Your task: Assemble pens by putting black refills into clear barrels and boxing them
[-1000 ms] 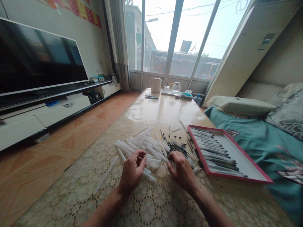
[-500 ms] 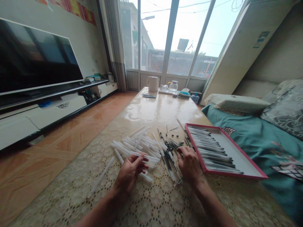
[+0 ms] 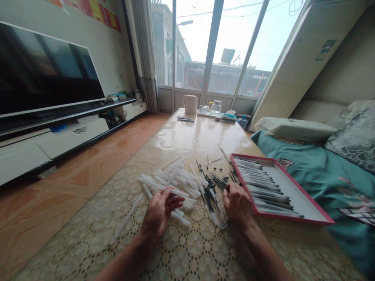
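A heap of white plastic pen barrels lies on the lace-covered table. Beside it on the right is a scatter of thin black refills and small parts. My left hand hovers at the near edge of the white heap, thumb up and fingers curled loosely, with one white barrel lying across the fingertips. My right hand rests palm down on the black parts, right by the near left corner of a red-rimmed tray holding a row of assembled pens. Its fingertips are hidden.
A white jug, a glass pot and small items stand at the table's far end. A teal-covered sofa with cushions runs along the right. On the left, a television on a low white cabinet, with tiled floor between.
My right hand moved right from the middle of the black parts toward the tray's corner. My left hand loosened from a curl over the barrels, its thumb now raised.
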A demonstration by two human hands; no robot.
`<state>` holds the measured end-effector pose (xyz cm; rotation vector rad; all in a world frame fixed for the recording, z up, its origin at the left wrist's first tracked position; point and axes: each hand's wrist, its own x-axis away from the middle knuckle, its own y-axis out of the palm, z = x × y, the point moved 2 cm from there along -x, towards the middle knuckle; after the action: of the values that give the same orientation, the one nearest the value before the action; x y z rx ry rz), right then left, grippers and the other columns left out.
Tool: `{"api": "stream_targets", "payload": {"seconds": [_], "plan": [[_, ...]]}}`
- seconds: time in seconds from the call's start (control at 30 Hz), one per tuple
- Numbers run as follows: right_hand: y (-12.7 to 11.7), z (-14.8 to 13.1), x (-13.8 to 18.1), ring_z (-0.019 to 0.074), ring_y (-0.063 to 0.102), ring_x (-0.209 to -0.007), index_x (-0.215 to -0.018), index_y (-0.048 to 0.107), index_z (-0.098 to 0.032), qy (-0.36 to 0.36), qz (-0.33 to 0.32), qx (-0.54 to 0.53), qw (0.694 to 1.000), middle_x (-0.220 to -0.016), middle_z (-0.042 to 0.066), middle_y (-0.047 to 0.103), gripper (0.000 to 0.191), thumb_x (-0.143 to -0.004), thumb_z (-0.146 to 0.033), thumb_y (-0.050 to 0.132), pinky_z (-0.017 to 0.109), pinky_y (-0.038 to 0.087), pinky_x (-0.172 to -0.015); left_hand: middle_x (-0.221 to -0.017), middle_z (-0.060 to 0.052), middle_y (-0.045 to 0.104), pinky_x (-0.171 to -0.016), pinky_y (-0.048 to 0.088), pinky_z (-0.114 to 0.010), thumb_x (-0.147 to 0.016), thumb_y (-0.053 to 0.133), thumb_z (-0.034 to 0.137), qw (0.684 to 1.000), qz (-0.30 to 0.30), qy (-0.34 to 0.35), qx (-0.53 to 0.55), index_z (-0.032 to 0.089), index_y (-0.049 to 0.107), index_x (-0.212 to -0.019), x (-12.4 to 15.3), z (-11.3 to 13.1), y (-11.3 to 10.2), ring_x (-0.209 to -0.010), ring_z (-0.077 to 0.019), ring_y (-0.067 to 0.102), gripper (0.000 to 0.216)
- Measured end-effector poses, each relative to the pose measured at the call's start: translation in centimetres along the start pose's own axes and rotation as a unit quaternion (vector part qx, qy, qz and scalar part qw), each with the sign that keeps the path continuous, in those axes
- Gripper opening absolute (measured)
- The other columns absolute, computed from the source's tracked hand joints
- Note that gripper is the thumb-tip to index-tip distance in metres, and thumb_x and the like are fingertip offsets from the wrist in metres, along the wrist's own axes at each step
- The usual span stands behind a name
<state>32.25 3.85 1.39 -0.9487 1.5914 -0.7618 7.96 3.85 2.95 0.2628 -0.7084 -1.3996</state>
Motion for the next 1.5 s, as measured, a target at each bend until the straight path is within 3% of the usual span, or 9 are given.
{"api": "stream_targets", "payload": {"seconds": [0.13, 0.33, 0.77, 0.93, 1.1, 1.17, 1.23, 1.33, 1.5], "plan": [[-1.4, -1.5, 0.0, 0.0191, 0.059, -0.069, -0.095, 0.053, -0.017, 0.011, 0.001, -0.18, 0.984, -0.078, 0.007, 0.062, 0.013, -0.089, -0.02, 0.042, 0.028, 0.043, -0.064, -0.065, -0.005, 0.071, -0.053, 0.055, -0.022, -0.088, 0.05, 0.017, 0.999, 0.022, 0.017, 0.023, 0.015, 0.052, -0.079, -0.2, 0.3, -0.3, -0.058, -0.0154, 0.07, 0.01], [-2.5, -5.2, 1.2, 0.0164, 0.058, -0.073, -0.093, 0.06, -0.019, -0.094, 0.011, -0.352, 0.931, -0.082, 0.004, 0.063, 0.014, -0.088, -0.02, 0.047, 0.027, 0.046, -0.068, -0.061, -0.006, 0.07, -0.057, 0.057, -0.024, -0.089, 0.049, 0.014, 0.997, 0.06, 0.036, 0.036, 0.013, 0.054, -0.073, -0.7, 0.5, -0.7, -0.058, -0.015, 0.07, 0.017], [-3.0, -6.3, 1.7, 0.0174, 0.056, -0.072, -0.089, 0.058, -0.018, -0.152, 0.013, -0.334, 0.93, -0.076, 0.004, 0.06, 0.013, -0.084, -0.012, 0.048, 0.03, 0.044, -0.067, -0.063, -0.005, 0.07, -0.058, 0.057, -0.025, -0.086, 0.054, 0.014, 0.998, 0.039, 0.035, 0.021, 0.014, 0.053, -0.075, -0.3, 0.1, -0.3, -0.059, -0.0159, 0.07, 0.011], [-2.7, -6.6, 2.1, 0.0162, 0.057, -0.071, -0.098, 0.055, -0.018, -0.123, -0.019, -0.357, 0.926, -0.078, 0.002, 0.059, 0.016, -0.084, -0.016, 0.049, 0.028, 0.045, -0.067, -0.064, -0.003, 0.07, -0.057, 0.056, -0.024, -0.076, 0.069, 0.019, 0.999, -0.025, 0.027, -0.019, 0.015, 0.056, -0.082, 0.2, -0.6, 0.3, -0.06, -0.0169, 0.07, 0.014], [-2.5, -5.6, 1.7, 0.0168, 0.06, -0.075, -0.106, 0.052, -0.02, -0.057, -0.057, -0.449, 0.89, -0.081, 0.002, 0.062, 0.023, -0.093, -0.029, 0.035, 0.028, 0.046, -0.071, -0.067, -0.006, 0.072, -0.06, 0.057, -0.023, -0.074, 0.071, 0.014, 0.995, -0.077, -0.053, 0.02, 0.012, 0.064, -0.081, 0.4, -1.1, 0.5, -0.063, -0.0169, 0.07, 0.011], [-1.8, -4.3, 1.2, 0.0177, 0.06, -0.075, -0.099, 0.055, -0.019, 0.005, -0.021, -0.43, 0.903, -0.08, 0.003, 0.063, 0.027, -0.095, -0.03, 0.031, 0.029, 0.046, -0.07, -0.068, -0.006, 0.072, -0.061, 0.057, -0.021, -0.08, 0.062, 0.009, 0.993, -0.053, -0.071, 0.081, 0.011, 0.065, -0.082, 0.2, -1.0, 0.3, -0.064, -0.0152, 0.071, 0.004], [-0.9, -2.8, 0.7, 0.0197, 0.059, -0.078, -0.091, 0.058, -0.018, 0.036, 0.007, -0.341, 0.939, -0.082, 0.006, 0.063, 0.023, -0.092, -0.029, 0.038, 0.03, 0.045, -0.072, -0.07, -0.006, 0.073, -0.06, 0.057, -0.02, -0.085, 0.052, 0.004, 0.987, -0.021, -0.077, 0.137, 0.011, 0.065, -0.082, 0.0, -0.7, 0.0, -0.064, -0.014, 0.071, 0.015], [0.7, -1.3, 0.3, 0.0231, 0.057, -0.088, -0.094, 0.062, -0.016, 0.002, -0.007, -0.218, 0.976, -0.091, 0.009, 0.063, 0.019, -0.086, -0.021, 0.045, 0.034, 0.043, -0.08, -0.069, -0.007, 0.072, -0.058, 0.057, -0.021, -0.088, 0.043, 0.002, 0.982, 0.004, -0.078, 0.17, 0.01, 0.065, -0.081, -0.2, -0.5, -0.2, -0.062, -0.0139, 0.071, 0.024], [2.0, -0.7, 0.3, 0.0226, 0.057, -0.091, -0.098, 0.062, -0.017, -0.021, -0.047, -0.153, 0.987, -0.093, 0.009, 0.063, 0.023, -0.084, -0.012, 0.044, 0.033, 0.042, -0.082, -0.07, -0.007, 0.073, -0.059, 0.058, -0.021, -0.088, 0.046, 0.003, 0.984, -0.019, -0.07, 0.162, 0.01, 0.065, -0.081, -0.1, -0.6, -0.2, -0.063, -0.0145, 0.071, 0.022]]}}
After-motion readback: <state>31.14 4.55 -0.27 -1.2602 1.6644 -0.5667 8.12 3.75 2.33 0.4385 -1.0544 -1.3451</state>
